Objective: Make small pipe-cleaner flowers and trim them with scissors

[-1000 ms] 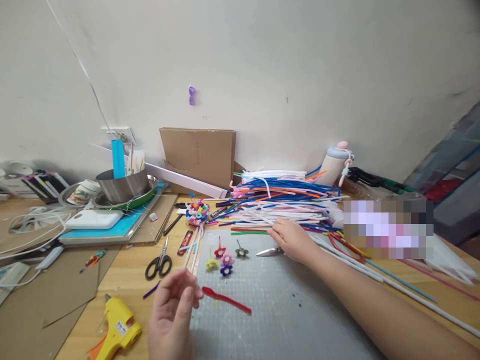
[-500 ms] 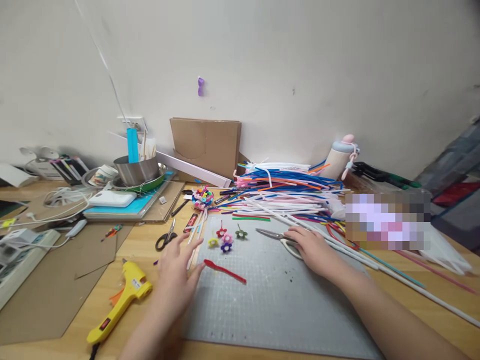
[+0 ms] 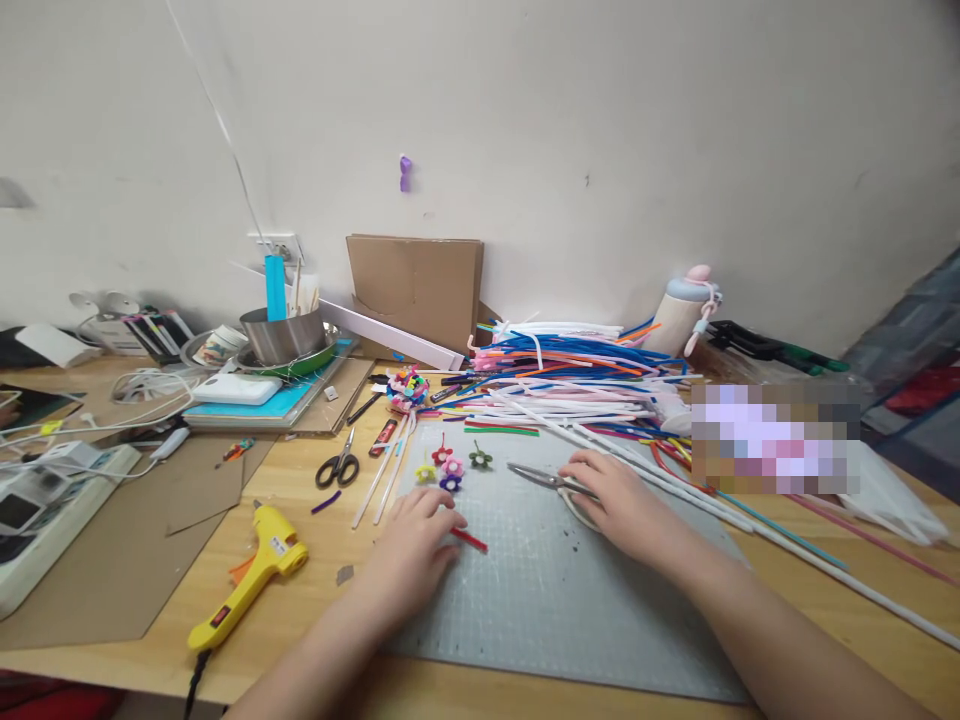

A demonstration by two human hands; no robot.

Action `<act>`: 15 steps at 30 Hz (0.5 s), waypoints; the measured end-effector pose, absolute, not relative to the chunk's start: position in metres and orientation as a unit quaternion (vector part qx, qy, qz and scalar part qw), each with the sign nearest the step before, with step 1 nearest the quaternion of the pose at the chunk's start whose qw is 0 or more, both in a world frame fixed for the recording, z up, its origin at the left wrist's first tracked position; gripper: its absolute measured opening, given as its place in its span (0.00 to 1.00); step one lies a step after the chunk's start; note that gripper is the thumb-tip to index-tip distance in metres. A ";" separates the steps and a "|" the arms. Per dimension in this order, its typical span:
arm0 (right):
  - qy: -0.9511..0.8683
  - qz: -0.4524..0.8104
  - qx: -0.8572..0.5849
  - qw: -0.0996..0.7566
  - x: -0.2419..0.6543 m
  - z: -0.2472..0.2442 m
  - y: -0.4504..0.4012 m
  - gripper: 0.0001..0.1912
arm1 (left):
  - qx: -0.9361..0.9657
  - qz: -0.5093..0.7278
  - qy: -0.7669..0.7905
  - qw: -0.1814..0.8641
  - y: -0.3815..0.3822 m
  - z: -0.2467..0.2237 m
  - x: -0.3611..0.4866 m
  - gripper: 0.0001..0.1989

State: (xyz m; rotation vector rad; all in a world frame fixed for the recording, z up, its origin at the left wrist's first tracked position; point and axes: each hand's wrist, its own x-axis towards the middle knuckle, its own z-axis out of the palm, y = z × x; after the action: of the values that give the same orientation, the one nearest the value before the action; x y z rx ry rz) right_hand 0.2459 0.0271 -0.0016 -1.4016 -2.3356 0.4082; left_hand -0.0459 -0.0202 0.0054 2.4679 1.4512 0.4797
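My left hand (image 3: 420, 545) is closed over the red pipe cleaner piece (image 3: 471, 540) on the grey cutting mat (image 3: 555, 630); only the piece's right end shows. My right hand (image 3: 611, 500) rests on the handles of the grey scissors (image 3: 536, 476), its fingers curled round them, the blades pointing left. Between and beyond my hands lie small flowers: a yellow one (image 3: 425, 474), a red one (image 3: 442, 455), a pink one (image 3: 451, 467), a purple one (image 3: 451, 482) and a dark green one (image 3: 481, 458).
Bundles of pipe cleaners (image 3: 570, 350) lie behind the mat. At the left are a yellow glue gun (image 3: 262, 570), black-handled scissors (image 3: 337, 468) and a power strip (image 3: 60, 520). A bottle (image 3: 682, 315) stands at the back right, cardboard (image 3: 420, 300) against the wall.
My left hand has moved right and down onto the red piece, its fingers closing from a spread pose. My right hand stays at the scissors. The view has shifted slightly left.
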 end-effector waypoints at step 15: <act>-0.813 0.216 -0.507 0.187 0.134 -0.016 -0.021 0.13 | 0.819 0.150 0.543 0.110 -0.015 -0.012 -0.036 0.04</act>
State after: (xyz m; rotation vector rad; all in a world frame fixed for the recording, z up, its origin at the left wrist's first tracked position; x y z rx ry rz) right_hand 0.1342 -0.0206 -0.0158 -1.4263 -2.2895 0.6069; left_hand -0.0361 -0.0148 -0.0123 2.4068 1.5946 0.4409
